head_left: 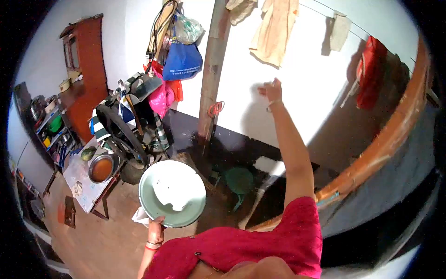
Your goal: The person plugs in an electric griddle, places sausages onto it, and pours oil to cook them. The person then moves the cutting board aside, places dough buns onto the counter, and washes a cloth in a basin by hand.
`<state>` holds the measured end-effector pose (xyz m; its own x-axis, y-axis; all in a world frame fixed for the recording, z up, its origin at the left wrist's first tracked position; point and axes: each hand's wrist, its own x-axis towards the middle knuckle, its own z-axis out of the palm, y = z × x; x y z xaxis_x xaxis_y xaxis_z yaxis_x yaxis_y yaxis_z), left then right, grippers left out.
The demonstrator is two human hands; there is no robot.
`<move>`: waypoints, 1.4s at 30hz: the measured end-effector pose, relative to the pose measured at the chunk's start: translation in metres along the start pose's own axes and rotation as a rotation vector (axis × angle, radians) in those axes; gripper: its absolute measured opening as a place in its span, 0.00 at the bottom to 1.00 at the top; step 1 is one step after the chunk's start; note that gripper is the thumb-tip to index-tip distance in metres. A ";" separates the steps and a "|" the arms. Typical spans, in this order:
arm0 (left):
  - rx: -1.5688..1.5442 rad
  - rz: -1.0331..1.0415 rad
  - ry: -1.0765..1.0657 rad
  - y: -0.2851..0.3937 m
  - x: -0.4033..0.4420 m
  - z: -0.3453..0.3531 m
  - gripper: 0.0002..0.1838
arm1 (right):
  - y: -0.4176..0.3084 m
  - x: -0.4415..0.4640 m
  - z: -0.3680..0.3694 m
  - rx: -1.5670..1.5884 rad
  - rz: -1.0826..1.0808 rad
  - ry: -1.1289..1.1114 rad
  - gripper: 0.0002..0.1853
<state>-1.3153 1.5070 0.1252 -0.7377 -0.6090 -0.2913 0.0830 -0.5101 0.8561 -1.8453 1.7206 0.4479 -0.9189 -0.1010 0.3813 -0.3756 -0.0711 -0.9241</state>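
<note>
My left hand (156,230) grips the near rim of a pale green basin (195,211), tilted so that its inside shows. Something white (140,215), perhaps cloth or paper, pokes out beside the basin just above that hand; whether the hand holds it too I cannot tell. Raised in front of the white wall, my right hand (271,91) has its fingers apart and holds nothing that I can see. Just above it hangs a beige cloth (275,35), with a gap between them. A smaller light cloth (340,32) and a red bag-like item (370,72) hang farther right.
To the left, a low table (76,172) bears a metal bowl of orange-brown liquid (101,169). A wooden post (211,79) stands beside hanging bags, including a blue one (183,61). A green stool (239,180) is below, and an orange-brown beam (371,160) curves along the right.
</note>
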 end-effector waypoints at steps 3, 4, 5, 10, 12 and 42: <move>-0.037 0.082 0.123 0.000 0.000 0.037 0.20 | -0.055 0.069 0.022 -0.111 -0.261 0.124 0.39; -0.071 0.086 0.127 -0.002 0.004 0.047 0.20 | -0.068 0.096 0.022 -0.030 -0.285 0.053 0.41; -0.093 0.082 0.176 -0.006 0.005 0.059 0.20 | -0.073 0.131 0.028 -0.062 -0.341 0.119 0.43; -0.185 0.036 0.284 -0.023 0.027 0.114 0.19 | -0.080 0.277 0.062 -0.320 -0.628 0.505 0.48; -0.323 0.045 0.293 -0.017 0.029 0.148 0.19 | -0.072 0.297 0.073 -0.414 -0.687 0.486 0.44; -0.159 0.362 0.656 -0.051 0.048 0.144 0.23 | 0.206 -0.285 0.231 -0.792 -1.458 -1.223 0.20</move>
<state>-1.4518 1.5915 0.1286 -0.1010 -0.9654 -0.2403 0.3758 -0.2607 0.8893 -1.6334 1.5054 0.1552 0.4529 -0.8699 0.1954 -0.8656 -0.3766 0.3300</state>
